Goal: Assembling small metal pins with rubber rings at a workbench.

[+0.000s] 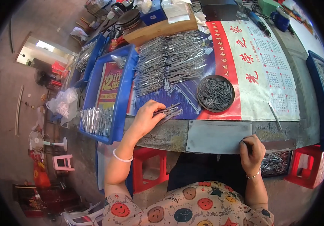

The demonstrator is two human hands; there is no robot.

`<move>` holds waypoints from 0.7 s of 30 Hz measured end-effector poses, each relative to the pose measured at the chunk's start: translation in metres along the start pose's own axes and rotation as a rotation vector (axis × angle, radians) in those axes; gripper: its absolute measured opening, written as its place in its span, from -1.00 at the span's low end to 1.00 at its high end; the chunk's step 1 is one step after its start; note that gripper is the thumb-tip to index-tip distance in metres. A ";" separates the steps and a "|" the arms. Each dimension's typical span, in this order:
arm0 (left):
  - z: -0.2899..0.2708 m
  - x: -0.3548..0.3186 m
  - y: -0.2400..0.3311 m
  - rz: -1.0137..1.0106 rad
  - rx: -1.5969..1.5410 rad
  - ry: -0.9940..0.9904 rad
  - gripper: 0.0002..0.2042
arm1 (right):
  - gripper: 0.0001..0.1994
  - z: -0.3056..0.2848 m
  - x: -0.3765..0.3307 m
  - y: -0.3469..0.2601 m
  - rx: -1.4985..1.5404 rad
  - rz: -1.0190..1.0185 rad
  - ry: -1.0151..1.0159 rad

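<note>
Poster: red-and-white calendar sheet [259,71] covers the bench [218,137] at 1 o'clock.
Left hand [147,118]: grasping metal strips [168,111].
Right hand [252,150]: clenched at the bench edge, 4 o'clock of the strips.

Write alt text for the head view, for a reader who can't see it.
A person's left hand holds a small bundle of thin metal strips at the workbench edge, while the right hand rests on a grey metal plate. Behind lie rows of metal strips, a round dish of metal pins, and a blue tray.
</note>
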State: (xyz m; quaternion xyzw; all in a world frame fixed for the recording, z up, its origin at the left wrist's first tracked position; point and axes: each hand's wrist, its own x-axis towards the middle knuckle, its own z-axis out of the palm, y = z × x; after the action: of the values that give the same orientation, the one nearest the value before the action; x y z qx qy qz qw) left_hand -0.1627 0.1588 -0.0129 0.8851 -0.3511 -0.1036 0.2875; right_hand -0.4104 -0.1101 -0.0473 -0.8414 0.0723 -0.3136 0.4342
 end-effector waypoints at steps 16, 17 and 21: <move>-0.001 -0.008 -0.018 0.025 -0.097 0.080 -0.85 | -0.91 0.017 0.071 -0.032 -0.037 -0.026 -0.264; -0.001 -0.010 -0.020 -0.014 -0.155 0.112 -0.86 | -0.86 0.022 0.084 -0.030 -0.044 -0.006 -0.317; 0.003 -0.017 -0.023 -0.020 -0.221 0.202 -0.86 | -0.79 0.048 0.119 -0.010 -0.398 -0.135 -0.419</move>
State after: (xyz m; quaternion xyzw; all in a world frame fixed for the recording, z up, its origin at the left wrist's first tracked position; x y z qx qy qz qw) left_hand -0.1629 0.1823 -0.0286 0.8575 -0.2981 -0.0548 0.4158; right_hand -0.2894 -0.1178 -0.0050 -0.9592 -0.0150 -0.1409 0.2445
